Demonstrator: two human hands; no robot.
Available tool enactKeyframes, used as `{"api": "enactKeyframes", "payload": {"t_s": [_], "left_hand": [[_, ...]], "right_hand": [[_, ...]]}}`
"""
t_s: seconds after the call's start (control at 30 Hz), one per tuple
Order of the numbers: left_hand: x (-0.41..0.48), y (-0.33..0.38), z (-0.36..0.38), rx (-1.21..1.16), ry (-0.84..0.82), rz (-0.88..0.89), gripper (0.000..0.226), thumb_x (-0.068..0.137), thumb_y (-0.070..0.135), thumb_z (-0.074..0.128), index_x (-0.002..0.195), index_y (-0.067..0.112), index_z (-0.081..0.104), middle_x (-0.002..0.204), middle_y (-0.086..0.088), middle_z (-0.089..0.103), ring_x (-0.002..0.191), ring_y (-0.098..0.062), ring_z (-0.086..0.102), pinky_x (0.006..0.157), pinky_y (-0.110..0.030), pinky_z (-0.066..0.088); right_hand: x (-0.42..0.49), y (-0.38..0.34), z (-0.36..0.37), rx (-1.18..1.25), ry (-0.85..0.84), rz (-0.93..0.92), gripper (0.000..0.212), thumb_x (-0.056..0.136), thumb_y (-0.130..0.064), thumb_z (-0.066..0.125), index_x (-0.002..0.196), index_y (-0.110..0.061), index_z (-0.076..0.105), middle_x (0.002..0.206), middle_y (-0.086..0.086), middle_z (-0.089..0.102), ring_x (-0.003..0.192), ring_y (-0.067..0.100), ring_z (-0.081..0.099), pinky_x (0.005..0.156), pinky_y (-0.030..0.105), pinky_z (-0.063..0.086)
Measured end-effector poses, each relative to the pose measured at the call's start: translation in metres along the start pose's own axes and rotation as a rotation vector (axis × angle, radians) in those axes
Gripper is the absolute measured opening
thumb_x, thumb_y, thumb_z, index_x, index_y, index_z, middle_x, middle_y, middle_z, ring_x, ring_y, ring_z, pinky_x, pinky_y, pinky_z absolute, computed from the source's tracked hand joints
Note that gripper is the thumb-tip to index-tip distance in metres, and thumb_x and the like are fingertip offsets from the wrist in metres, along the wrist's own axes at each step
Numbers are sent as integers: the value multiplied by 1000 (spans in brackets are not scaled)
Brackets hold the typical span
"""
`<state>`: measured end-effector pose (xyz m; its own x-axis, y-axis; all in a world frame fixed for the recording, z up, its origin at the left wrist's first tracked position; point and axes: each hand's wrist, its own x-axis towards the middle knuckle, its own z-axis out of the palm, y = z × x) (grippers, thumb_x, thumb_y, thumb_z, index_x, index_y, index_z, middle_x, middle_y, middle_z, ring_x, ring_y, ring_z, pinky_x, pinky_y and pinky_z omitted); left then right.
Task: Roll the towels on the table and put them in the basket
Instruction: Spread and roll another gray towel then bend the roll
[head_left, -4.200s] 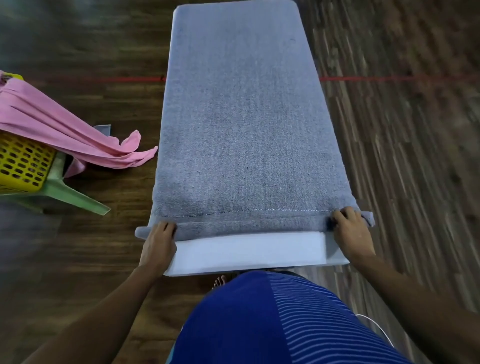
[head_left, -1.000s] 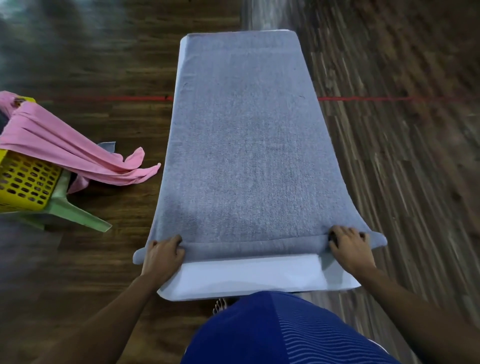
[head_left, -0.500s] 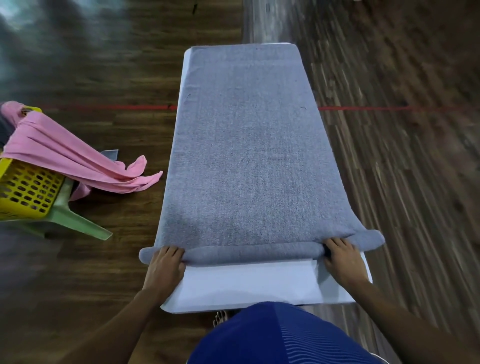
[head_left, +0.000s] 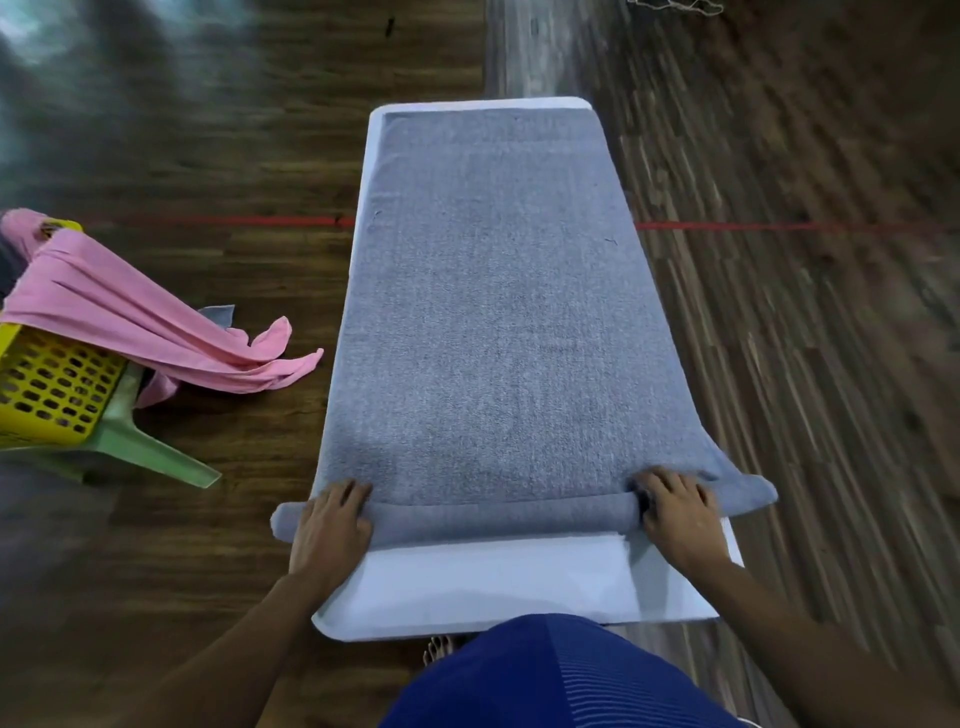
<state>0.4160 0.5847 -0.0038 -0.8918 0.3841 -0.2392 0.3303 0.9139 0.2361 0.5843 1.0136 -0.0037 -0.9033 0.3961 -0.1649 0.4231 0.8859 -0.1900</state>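
The grey towel lies flat along the white worktop, its near end wound into a low roll that lies across the worktop, with both tips overhanging the sides. The left hand sits palm down near the roll's left end, the right hand near its right end; each grip has its fingers curled over the roll. Off to the left, a pink towel drapes out of a yellow basket on a green stool
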Motion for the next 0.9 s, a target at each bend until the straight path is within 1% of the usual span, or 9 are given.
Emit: {"api": "enactKeyframes", "payload": {"t_s": [0.07, 0.17, 0.3, 0.4, 0.53, 0.63, 0.7, 0.8, 0.9], "left_hand": [[0, 1, 3, 5, -101, -43, 57, 90, 29, 42, 146, 19, 39, 152, -8, 37, 140, -27, 32, 114, -45, 27], [1, 2, 4, 28, -136, -49, 59, 93, 30, 38, 150, 22, 31, 158, -5, 27, 145, -25, 24, 117, -44, 23], [2, 2, -4, 21, -127, -39, 65, 85, 37, 28, 148, 22, 37, 155, -6, 32, 141, -25, 31, 115, -43, 25], [2, 2, -8, 23, -87, 5, 62, 84, 38, 34, 142, 19, 47, 148, -7, 43, 134, -27, 41, 112, -44, 31], [-8, -9, -4, 94, -106, 183, 59, 74, 42, 42, 125, 20, 59, 127, -1, 57, 114, -23, 55, 101, -43, 43], [-16, -13, -4, 67, -83, 216, 50, 76, 34, 42, 119, 16, 61, 120, -5, 56, 107, -26, 57, 91, -43, 50], [-17, -14, -6, 46, -30, 221, 50, 79, 31, 42, 124, 14, 58, 123, -9, 54, 110, -28, 53, 90, -45, 51], [-21, -13, -8, 114, 48, 263, 54, 77, 32, 43, 127, 13, 51, 122, -12, 52, 109, -29, 50, 89, -46, 50], [-25, -11, -6, 174, 107, 267, 43, 78, 27, 46, 118, 12, 49, 116, -12, 51, 101, -29, 51, 83, -45, 51]], "right_hand": [[0, -3, 5, 19, -60, 1, 46, 79, -23, 38, 117, -21, 63, 128, 5, 60, 116, 29, 57, 99, 50, 37], [2, -7, 3, 29, -93, 28, 41, 87, -17, 43, 123, -21, 61, 137, 5, 55, 124, 28, 53, 104, 49, 33], [4, -6, 0, 72, -106, 36, 40, 89, -10, 55, 127, -21, 60, 140, 6, 52, 127, 28, 50, 107, 47, 30], [3, -7, -2, 83, -121, 36, 41, 88, -12, 56, 128, -20, 59, 140, 7, 51, 129, 29, 48, 109, 48, 29], [1, -2, 0, 19, -180, -22, 53, 77, -17, 66, 129, -23, 56, 139, 6, 49, 129, 30, 46, 107, 52, 31], [-6, 3, 1, 70, -91, -52, 51, 69, -6, 71, 117, -19, 58, 119, 7, 55, 108, 34, 54, 93, 51, 42], [-13, 4, 0, 34, -1, -47, 52, 67, -1, 70, 114, -16, 55, 113, 9, 54, 99, 34, 52, 89, 50, 43], [-23, 10, 5, -102, 81, -41, 64, 62, 0, 73, 122, -13, 54, 119, 13, 53, 108, 35, 49, 96, 52, 38], [-28, 13, 7, -143, 108, -5, 67, 63, -1, 71, 126, -12, 54, 126, 18, 50, 110, 40, 47, 95, 53, 35]]}}
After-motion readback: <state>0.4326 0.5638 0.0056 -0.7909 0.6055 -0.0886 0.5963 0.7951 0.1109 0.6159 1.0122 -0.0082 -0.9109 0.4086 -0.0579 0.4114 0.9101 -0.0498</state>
